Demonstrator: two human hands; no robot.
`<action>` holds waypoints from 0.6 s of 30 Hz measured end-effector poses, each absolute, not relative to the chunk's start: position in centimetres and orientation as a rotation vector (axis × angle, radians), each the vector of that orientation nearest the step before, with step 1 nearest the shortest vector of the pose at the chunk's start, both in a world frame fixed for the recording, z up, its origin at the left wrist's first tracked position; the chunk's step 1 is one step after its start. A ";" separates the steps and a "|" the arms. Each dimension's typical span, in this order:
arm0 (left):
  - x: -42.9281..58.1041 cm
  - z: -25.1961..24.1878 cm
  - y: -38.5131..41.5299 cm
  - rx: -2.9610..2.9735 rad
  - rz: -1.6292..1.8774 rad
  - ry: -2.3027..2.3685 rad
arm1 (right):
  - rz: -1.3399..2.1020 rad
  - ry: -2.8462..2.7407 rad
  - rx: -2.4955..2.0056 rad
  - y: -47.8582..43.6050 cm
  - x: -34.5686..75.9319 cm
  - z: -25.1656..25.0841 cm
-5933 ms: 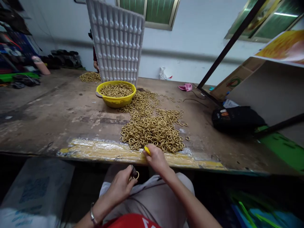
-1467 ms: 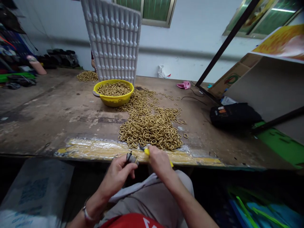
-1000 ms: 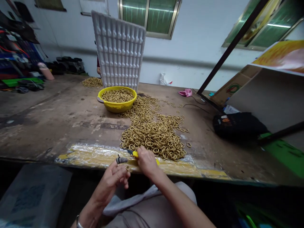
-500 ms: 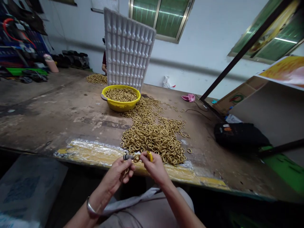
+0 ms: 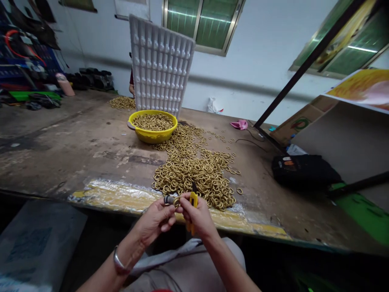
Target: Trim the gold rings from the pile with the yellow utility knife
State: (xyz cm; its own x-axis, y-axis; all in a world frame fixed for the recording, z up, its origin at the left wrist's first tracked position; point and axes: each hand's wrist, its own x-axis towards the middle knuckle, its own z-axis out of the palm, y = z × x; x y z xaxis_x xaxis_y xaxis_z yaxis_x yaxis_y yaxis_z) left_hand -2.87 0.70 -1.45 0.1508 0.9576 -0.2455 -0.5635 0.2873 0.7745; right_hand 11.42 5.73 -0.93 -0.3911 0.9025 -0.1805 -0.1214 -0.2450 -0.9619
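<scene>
1. Narrowing around a yellow knife [image 5: 193,198], the right hand [image 5: 202,217] holds its handle, with the dark blade pointing to twelve o'clock.
2. The brass-coloured ring [image 5: 176,201] is where both hands' fingertips meet, at nine o'clock from the knife.
3. The left hand [image 5: 156,219] has a grey covering [image 5: 169,200] on one fingertip, next to the ring; I cannot tell whether its narrow grip pinches the ring or only touches it.
4. At one o'clock from the hands, a heap of rings [image 5: 197,174] spreads over the worn table [image 5: 91,138].
5. Toward eleven o'clock sits a yellow basin [image 5: 152,138] full of rings, with a grey moulded tray [image 5: 161,65] upright behind it.
</scene>
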 end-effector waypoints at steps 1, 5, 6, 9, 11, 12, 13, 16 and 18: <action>-2.7 -1.4 0.7 0.585 1.190 0.818 | 1.756 -1.208 -1.013 5.6 11.5 -1.0; -2.2 -1.2 0.8 0.587 1.194 0.819 | 1.791 -1.150 -0.962 5.4 11.9 -1.2; -2.1 -1.2 0.7 0.590 1.191 0.820 | 1.791 -1.156 -0.958 5.3 12.0 -1.2; -1.8 -0.8 0.7 0.602 1.180 0.826 | 1.780 -1.230 -0.969 5.3 12.3 -1.0; -1.7 -0.5 0.6 0.609 1.181 0.838 | 1.734 -1.319 -0.991 5.3 12.7 -0.8; -1.7 -0.4 0.5 0.616 1.185 0.849 | 1.662 -1.395 -1.006 5.2 12.9 -0.7; -1.6 -0.3 0.4 0.626 1.192 0.864 | 1.544 -1.501 -1.023 5.1 13.2 -0.6; -1.4 -0.2 0.3 0.688 1.212 0.934 | 1.027 -1.904 -1.052 4.5 14.0 -0.3; -1.3 -0.3 0.1 0.741 1.215 0.996 | 0.769 -2.121 -1.077 4.0 14.4 -0.1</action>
